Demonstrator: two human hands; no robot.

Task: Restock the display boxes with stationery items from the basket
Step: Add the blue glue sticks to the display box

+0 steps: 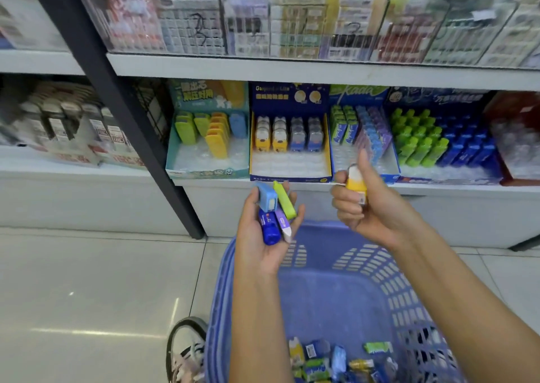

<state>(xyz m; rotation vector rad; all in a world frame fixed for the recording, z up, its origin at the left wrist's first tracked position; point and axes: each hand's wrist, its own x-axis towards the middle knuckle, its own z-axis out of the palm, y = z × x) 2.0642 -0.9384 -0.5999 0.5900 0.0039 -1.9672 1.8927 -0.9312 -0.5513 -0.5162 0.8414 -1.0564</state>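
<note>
Stationery items (336, 362): location? (INSPECTOR)

Loose pile at the near end of the blue plastic basket (336, 295); the basket stands on the tiled floor (87, 280) below the shelf (438, 190); five further pieces are in the hands. (OPERATOR)

Hand states? (INSPECTOR)

Left hand (263, 236): palm up, fingers loosely curled round four pieces; light-blue piece (266, 200), green piece (285, 204), dark-blue piece (268, 227), purple piece (283, 223). Right hand (365, 210): fingers curled round a yellow-and-white piece (355, 182), thumb raised; held just in front of the display boxes (204, 173); the dark-blue display box (289, 177) carries similar yellow-and-white pieces in its rear rows. (OPERATOR)
</note>
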